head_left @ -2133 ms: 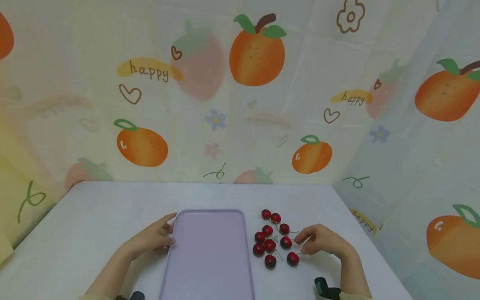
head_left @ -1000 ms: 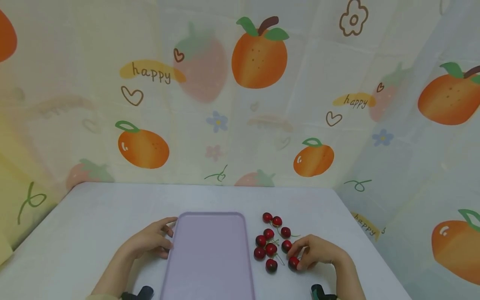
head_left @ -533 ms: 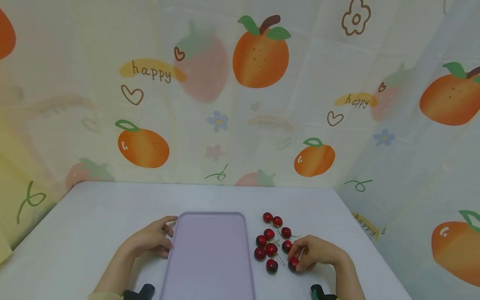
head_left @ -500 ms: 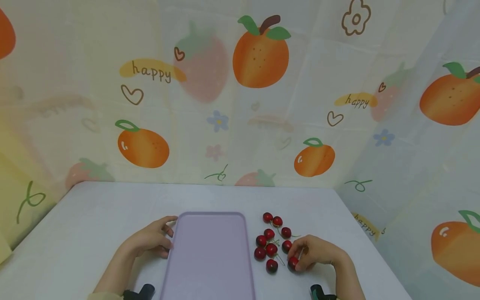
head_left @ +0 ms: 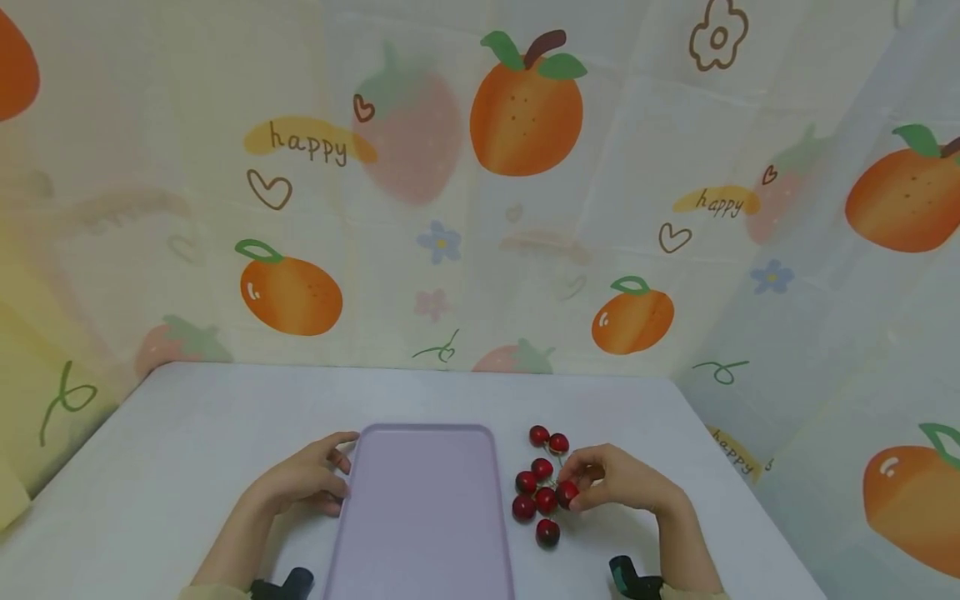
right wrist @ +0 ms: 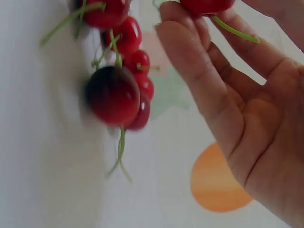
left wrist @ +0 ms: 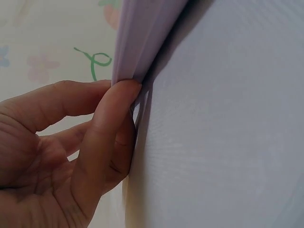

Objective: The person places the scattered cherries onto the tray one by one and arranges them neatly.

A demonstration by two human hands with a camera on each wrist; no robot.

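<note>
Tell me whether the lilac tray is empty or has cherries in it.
Empty. The lilac tray shows only bare surface in the head view; the cherries all lie on the table beside it, by the right hand.

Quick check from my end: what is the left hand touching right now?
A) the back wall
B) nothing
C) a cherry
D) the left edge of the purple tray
D: the left hand rests against the purple tray's left edge, fingers on its rim.
</note>
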